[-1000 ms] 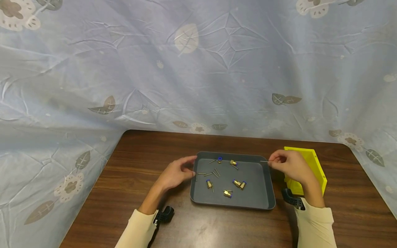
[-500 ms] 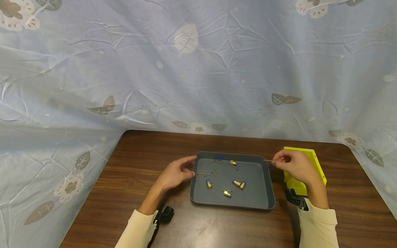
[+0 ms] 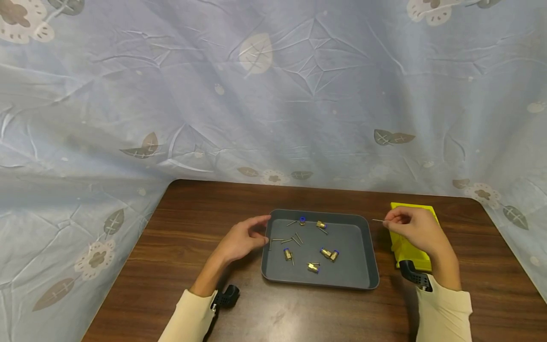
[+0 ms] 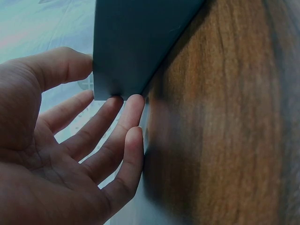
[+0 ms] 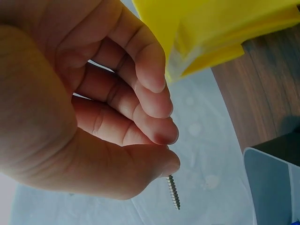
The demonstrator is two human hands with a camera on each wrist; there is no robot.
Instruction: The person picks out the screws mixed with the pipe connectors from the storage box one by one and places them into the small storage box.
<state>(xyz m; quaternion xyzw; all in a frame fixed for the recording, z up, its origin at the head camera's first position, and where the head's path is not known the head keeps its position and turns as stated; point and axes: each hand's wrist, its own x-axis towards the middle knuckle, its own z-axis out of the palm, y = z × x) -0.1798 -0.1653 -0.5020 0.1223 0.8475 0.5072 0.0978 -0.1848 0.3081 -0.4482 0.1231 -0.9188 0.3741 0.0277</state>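
Observation:
A thin threaded screw (image 5: 173,193) is pinched between the thumb and fingertips of my right hand (image 3: 416,230), its threaded end sticking out. That hand is in the air just right of the grey tray (image 3: 352,270), over the yellow bin (image 3: 410,254), and hides part of the bin. At the tray's left side, my left hand (image 3: 240,241) rests its thumb and fingertips against the outer wall with fingers loosely bent. In the tray lie several loose screws (image 3: 297,240) and several brass fittings with blue ends, including one fitting (image 3: 313,268) near the front.
The tray and bin stand on a dark wooden table (image 3: 192,213). A patterned cloth (image 3: 273,118) hangs behind it. A black wrist mount (image 3: 416,276) sits on the right wrist, close to the bin's front.
My right hand has moved right with the screw, from over the tray's right rim to beyond it, above the bin. My left hand and the tray stay put.

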